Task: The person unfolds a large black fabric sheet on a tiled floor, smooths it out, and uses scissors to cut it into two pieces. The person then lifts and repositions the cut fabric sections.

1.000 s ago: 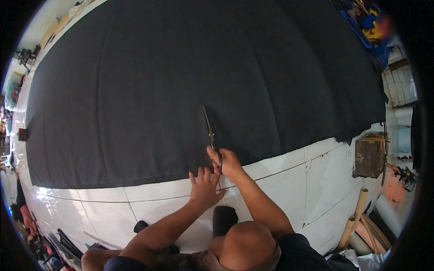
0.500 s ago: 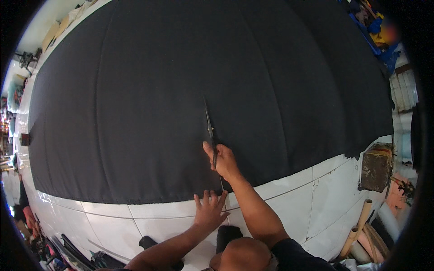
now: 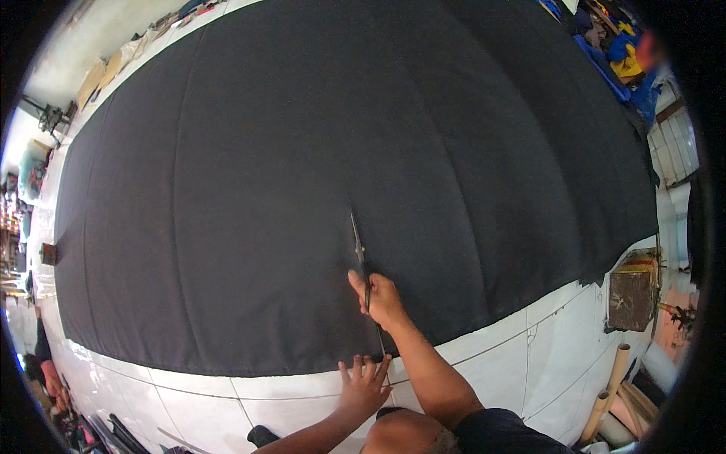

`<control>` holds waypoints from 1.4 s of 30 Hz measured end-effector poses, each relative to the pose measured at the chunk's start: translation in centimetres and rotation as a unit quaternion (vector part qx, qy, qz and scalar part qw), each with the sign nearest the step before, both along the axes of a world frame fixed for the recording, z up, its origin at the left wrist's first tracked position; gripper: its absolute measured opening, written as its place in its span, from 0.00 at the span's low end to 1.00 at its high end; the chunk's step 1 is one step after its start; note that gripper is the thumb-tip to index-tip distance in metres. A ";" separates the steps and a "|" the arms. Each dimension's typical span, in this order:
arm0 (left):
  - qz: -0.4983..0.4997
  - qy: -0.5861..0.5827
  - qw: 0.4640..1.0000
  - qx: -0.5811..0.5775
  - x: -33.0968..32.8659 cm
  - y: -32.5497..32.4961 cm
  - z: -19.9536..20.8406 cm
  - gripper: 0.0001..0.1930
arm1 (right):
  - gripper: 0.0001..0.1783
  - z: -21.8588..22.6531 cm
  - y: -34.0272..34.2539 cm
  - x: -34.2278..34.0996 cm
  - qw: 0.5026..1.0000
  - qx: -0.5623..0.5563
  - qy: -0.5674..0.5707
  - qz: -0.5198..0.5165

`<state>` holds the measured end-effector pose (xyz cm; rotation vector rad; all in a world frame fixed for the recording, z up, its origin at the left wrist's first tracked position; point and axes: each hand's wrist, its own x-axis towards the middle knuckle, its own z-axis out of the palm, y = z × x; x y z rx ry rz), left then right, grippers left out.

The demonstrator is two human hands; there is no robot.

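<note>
A large sheet of black cloth (image 3: 287, 151) lies spread over the white tiled floor. My right hand (image 3: 380, 299) is closed around the handles of a pair of dark scissors (image 3: 360, 246). Their blades point away from me, well in from the cloth's near edge. Behind the handles a thin pale slit (image 3: 383, 344) runs back through the cloth to that edge. My left hand (image 3: 364, 384) rests with fingers spread, fingertips on the near edge beside the slit, holding nothing. How far apart the blades are is hard to make out.
A worn brown block (image 3: 634, 299) sits by the cloth's ragged right corner, and a small dark box (image 3: 48, 253) by its left edge. Cardboard tubes (image 3: 618, 371) lean at the lower right. Blue and yellow items (image 3: 628, 60) are heaped at the far right.
The whole view has shifted, so the cloth and both hands appear lower in the picture. My right hand keeps its hold on the scissors, and my left hand stays at the near edge.
</note>
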<state>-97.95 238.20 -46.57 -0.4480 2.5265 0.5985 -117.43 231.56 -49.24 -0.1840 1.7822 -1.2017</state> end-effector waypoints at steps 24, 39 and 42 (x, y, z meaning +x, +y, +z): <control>-0.006 0.023 1.000 -0.016 0.1 -0.1 -0.5 0.41 | 0.29 1.2 -16.5 -12.5 0.998 -0.061 -0.002 -0.009; -0.012 0.027 0.999 -0.029 0.2 0.3 -1.2 0.41 | 0.29 0.5 -22.8 -17.3 0.998 -0.049 0.026 -0.025; -0.023 0.030 0.999 -0.026 0.1 -0.3 -0.8 0.43 | 0.28 -0.6 -22.8 -17.4 0.997 -0.073 0.028 -0.022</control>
